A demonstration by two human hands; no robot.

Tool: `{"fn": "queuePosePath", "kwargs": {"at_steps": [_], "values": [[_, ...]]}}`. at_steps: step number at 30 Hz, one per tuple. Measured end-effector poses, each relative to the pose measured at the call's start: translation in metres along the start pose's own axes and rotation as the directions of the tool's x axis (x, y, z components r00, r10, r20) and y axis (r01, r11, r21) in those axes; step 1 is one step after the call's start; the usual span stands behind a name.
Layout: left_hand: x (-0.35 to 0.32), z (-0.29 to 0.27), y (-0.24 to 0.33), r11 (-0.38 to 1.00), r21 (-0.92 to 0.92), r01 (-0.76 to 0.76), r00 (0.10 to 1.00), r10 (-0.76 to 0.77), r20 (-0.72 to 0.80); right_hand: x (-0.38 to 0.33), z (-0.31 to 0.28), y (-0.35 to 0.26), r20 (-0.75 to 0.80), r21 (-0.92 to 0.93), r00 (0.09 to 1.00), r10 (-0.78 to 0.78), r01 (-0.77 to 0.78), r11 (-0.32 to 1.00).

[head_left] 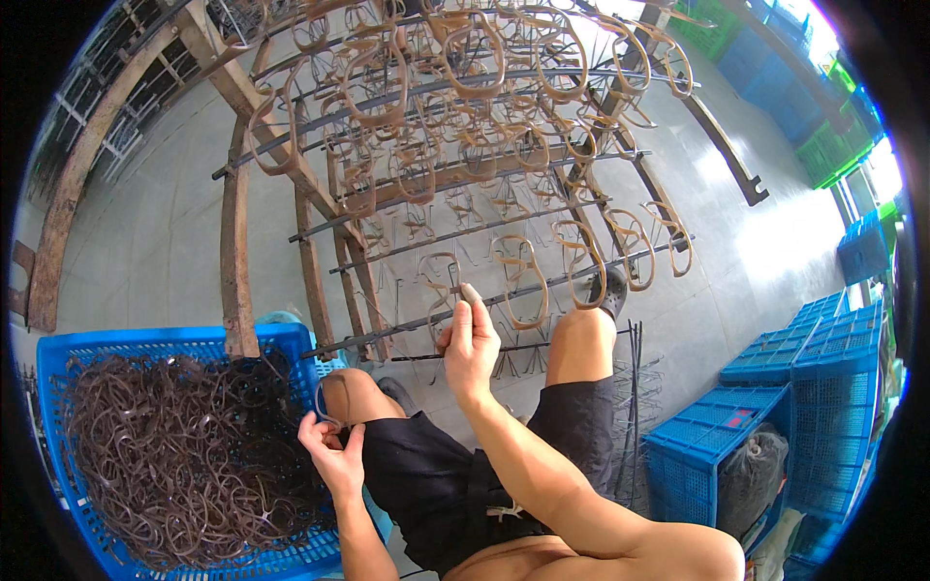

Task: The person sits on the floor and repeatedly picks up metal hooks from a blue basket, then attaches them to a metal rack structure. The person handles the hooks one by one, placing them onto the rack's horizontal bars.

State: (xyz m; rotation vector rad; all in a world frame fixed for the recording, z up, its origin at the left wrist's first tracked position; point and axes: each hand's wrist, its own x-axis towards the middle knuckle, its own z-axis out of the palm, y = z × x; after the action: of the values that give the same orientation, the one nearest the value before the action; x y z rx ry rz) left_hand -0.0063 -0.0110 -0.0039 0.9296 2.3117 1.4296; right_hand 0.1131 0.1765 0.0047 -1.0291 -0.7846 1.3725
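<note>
At the right rim of the blue basket (184,339), my left hand (334,463) pinches a thin brown bent loop (321,399) between thumb and fingers. My right hand (471,351) is raised at the lowest row of the rack, fingertips closed on another slim brown loop (441,258) beside a dark metal rod (412,325). My fingers partly cover where they grip it. To the right along that row, similar tan loops (524,321) hang from wire hooks. A tangled heap of dark brown loops (174,455) fills the basket.
A wooden rack (235,242) stands before me, with several rods of hanging loops (380,118). A slotted wooden arm (722,150) juts out at its right. Blue crates (712,421) are stacked at right, one holding a dark bag (752,474). Thin metal rods (635,416) lie beside my leg.
</note>
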Motion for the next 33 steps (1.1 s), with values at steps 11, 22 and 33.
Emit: {"fn": "queuePosePath", "kwargs": {"at_steps": [11,22,33], "values": [[0.005,0.004,0.029,0.719,-0.602,0.347,0.937,-0.282,0.205,0.008,-0.009,-0.002,0.067,-0.309,0.990,-0.123,0.138,0.941],[0.007,0.027,0.056,0.544,-0.752,0.371,0.928,-0.199,0.315,0.015,-0.014,0.005,0.030,-0.217,0.993,-0.113,0.117,0.969],[0.011,0.055,0.071,0.497,-0.813,0.304,0.948,-0.069,0.312,-0.014,-0.047,-0.002,0.237,-0.585,0.919,-0.314,0.393,0.710]]}}
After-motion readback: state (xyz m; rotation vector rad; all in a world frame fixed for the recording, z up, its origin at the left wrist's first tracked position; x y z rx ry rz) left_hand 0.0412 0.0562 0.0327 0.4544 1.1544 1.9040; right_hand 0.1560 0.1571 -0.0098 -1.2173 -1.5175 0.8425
